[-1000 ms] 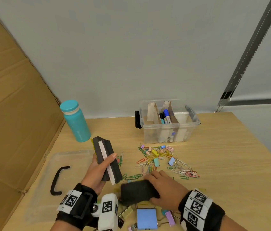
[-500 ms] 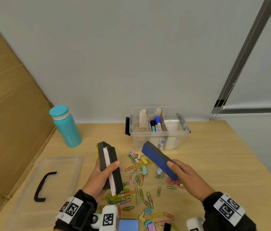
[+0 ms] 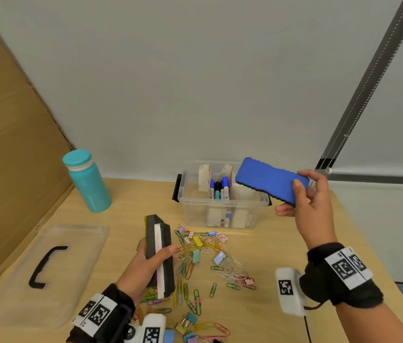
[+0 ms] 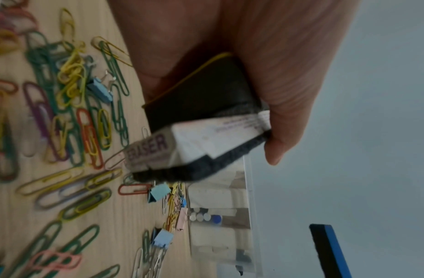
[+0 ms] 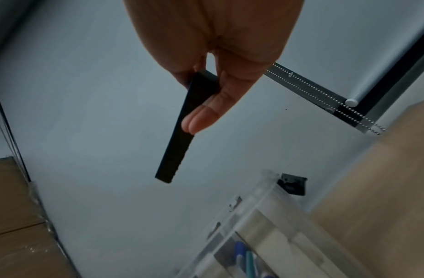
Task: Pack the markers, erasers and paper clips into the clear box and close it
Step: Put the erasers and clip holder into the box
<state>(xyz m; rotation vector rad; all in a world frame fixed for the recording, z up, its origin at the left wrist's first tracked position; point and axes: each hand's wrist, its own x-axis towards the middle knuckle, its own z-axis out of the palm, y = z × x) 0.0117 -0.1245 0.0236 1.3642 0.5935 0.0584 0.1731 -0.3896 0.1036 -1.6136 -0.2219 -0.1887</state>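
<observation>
My right hand (image 3: 304,201) pinches one end of a blue eraser (image 3: 268,180) and holds it in the air above the right side of the clear box (image 3: 220,214); the right wrist view shows its dark edge (image 5: 180,131) between thumb and fingers. Markers (image 3: 219,188) stand upright inside the box between cardboard dividers. My left hand (image 3: 149,264) grips a stack of black felt erasers (image 3: 159,253) low over the table; one carries a white label reading ERASER (image 4: 194,143). Coloured paper clips and binder clips (image 3: 200,258) lie scattered in front of the box.
The clear lid (image 3: 47,271) with a black handle lies flat at the left. A teal bottle (image 3: 87,181) stands behind it. A cardboard sheet (image 3: 9,157) leans along the left edge. A wall runs behind the wooden table (image 3: 282,248).
My right hand picked the blue eraser up from the near table and carried it up and right, to above the box. The left hand kept its erasers almost still.
</observation>
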